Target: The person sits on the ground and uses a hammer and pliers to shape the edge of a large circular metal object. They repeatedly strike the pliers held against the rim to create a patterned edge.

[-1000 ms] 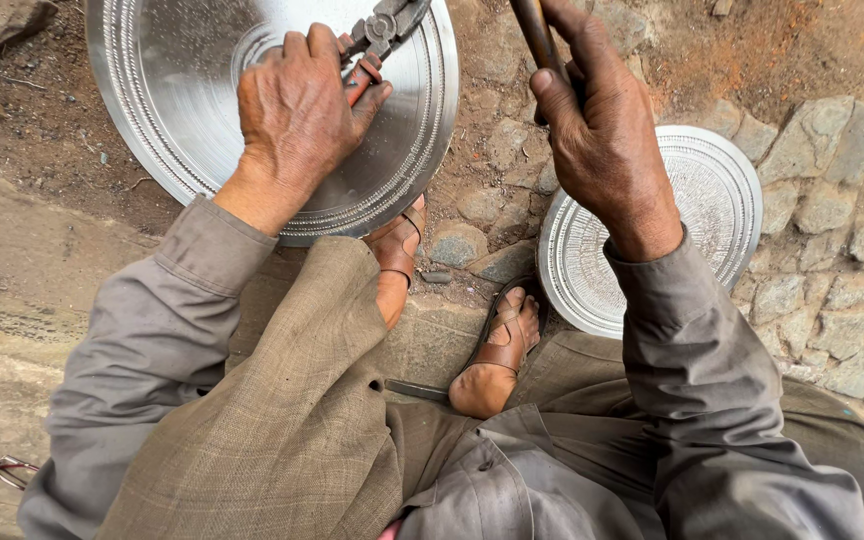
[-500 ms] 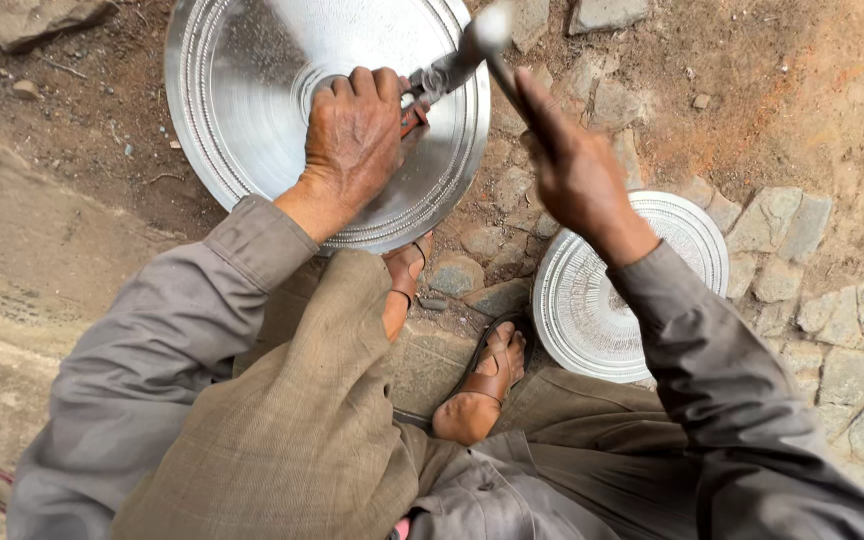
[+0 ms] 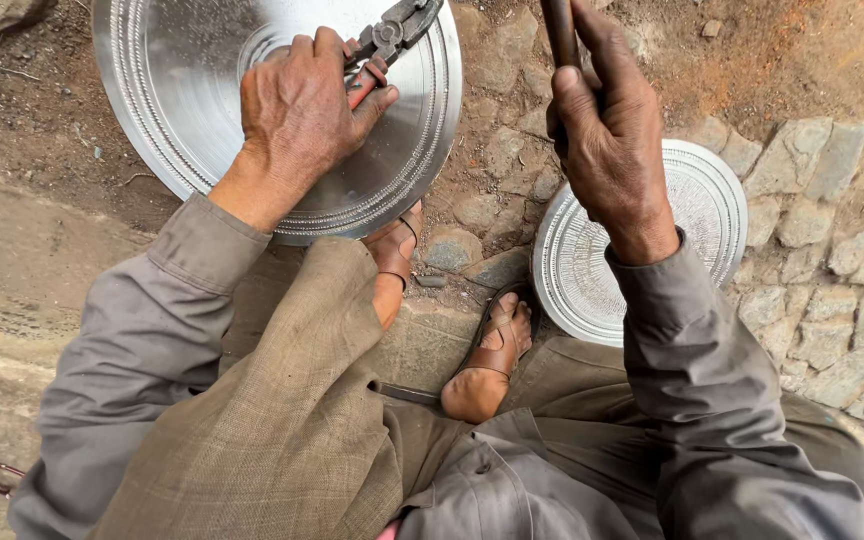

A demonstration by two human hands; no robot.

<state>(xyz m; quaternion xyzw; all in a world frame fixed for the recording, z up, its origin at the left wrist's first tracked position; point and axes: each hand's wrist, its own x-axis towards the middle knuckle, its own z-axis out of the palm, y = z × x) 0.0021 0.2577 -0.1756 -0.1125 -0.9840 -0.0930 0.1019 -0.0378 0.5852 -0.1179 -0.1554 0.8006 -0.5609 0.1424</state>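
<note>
1. Gripping pliers [image 3: 389, 40] in the left hand [image 3: 302, 115], fingers wrapped tight round the red handles, palm pressed on the big metal plate [image 3: 182, 110].
2. Pointing up and to the right, long axis slanted, nose of the pliers near the plate's upper right rim.
3. Lying flat on the dirt, big plate with its near edge just beside a sandalled foot [image 3: 392, 265].
4. Clenched round a dark wooden handle [image 3: 559, 30], right hand [image 3: 607, 140] closed in a fist; handle close to upright, running out past the top edge, head out of sight.
5. Resting on the stone paving [image 3: 832, 250] under the right wrist, a smaller patterned plate [image 3: 697, 200], partly covered by the grey sleeve [image 3: 692, 340].
6. Compared with half a second back: right hand drawn nearer and higher, the tool's metal head, seen then by the pliers, now out of the picture; left hand and pliers in much the same hold on the big plate.
</note>
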